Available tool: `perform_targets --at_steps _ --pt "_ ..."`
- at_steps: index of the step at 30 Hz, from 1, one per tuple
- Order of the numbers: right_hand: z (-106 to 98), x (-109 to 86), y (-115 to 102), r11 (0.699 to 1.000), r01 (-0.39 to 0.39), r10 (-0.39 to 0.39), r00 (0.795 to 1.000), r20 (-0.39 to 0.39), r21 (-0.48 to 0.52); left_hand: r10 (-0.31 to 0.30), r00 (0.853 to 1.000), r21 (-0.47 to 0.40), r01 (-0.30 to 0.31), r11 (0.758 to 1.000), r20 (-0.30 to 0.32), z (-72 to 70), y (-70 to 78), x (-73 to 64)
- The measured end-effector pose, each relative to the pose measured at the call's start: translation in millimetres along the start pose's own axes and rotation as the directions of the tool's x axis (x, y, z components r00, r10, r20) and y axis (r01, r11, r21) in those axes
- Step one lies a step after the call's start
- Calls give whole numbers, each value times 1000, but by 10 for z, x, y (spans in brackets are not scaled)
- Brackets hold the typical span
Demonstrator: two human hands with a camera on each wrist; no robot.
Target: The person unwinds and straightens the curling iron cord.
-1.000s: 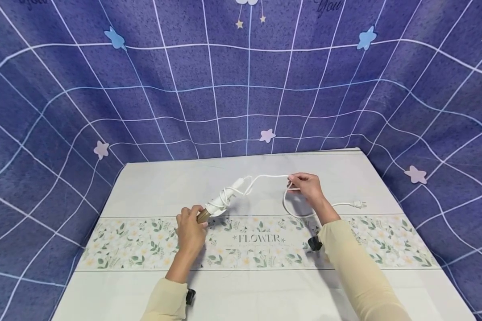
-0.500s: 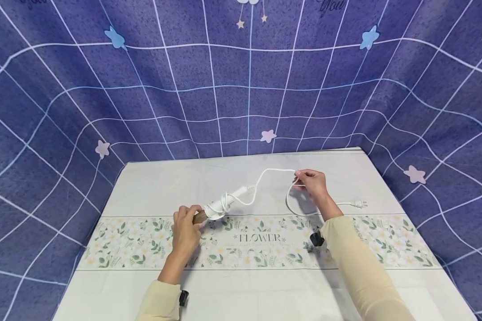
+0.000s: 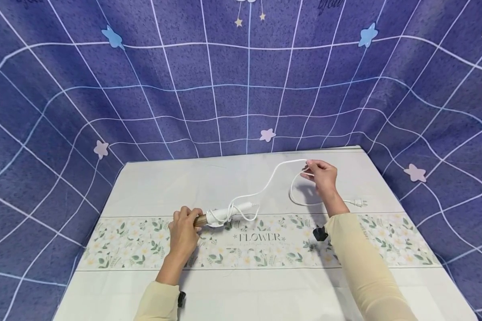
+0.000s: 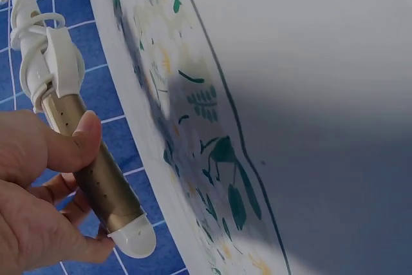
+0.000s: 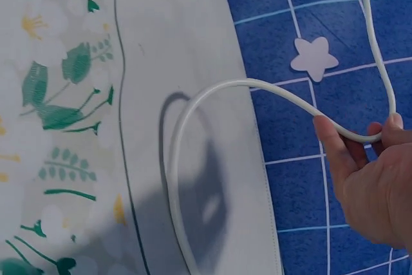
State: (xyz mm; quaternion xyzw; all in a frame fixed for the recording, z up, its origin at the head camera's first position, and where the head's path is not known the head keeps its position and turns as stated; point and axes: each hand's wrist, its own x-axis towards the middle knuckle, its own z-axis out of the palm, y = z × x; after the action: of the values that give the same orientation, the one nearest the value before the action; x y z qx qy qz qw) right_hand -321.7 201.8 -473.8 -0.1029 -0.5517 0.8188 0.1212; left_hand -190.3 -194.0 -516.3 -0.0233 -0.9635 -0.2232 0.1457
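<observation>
My left hand (image 3: 184, 232) grips a curling iron (image 3: 218, 216) by its gold barrel (image 4: 114, 181), thumb on top and fingers beneath. The barrel's white tip (image 4: 136, 237) sticks out past the fingers in the left wrist view. Several loose turns of white cord (image 4: 29, 62) wrap the white handle, which points right. From there the cord (image 3: 258, 193) runs up to my right hand (image 3: 323, 178), which pinches it between thumb and fingers above the table's far part. Beyond that hand the cord (image 5: 175, 178) hangs in a wide loop down toward the table.
The cord's two-prong plug (image 3: 359, 203) lies at the right, past the right forearm. A white table cover (image 3: 249, 290) with a flowered band lies beneath everything. Blue gridded curtains with stars (image 3: 241, 102) enclose the back and sides.
My right hand has moved right and farther back, drawing more cord off the handle. The curling iron has swung from slanting upward to nearly level, and my left hand has shifted slightly left.
</observation>
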Motion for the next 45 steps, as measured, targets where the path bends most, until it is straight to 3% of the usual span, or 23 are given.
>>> perform_targets --at_steps 5,11,17,24,34,45 --pt "-44 32 -72 995 49 -45 998 -53 86 -16 1000 -6 16 1000 -4 -10 -29 -9" --pt "-126 68 -91 988 79 -67 994 -92 133 -131 991 -27 131 991 -19 -35 -66 -18" --pt "-248 110 -45 988 15 3 993 -120 155 -226 973 -99 221 970 -42 -69 -95 -17" --pt "-335 140 -9 987 -51 72 988 -135 154 -298 953 -117 290 950 -55 -107 -148 -17" --pt "-445 240 167 972 -212 226 963 -146 102 -317 947 -128 308 943 -56 -105 -177 -19" --pt "-414 266 296 965 -263 261 960 -100 -14 -329 944 -148 321 935 -27 -112 -103 33"
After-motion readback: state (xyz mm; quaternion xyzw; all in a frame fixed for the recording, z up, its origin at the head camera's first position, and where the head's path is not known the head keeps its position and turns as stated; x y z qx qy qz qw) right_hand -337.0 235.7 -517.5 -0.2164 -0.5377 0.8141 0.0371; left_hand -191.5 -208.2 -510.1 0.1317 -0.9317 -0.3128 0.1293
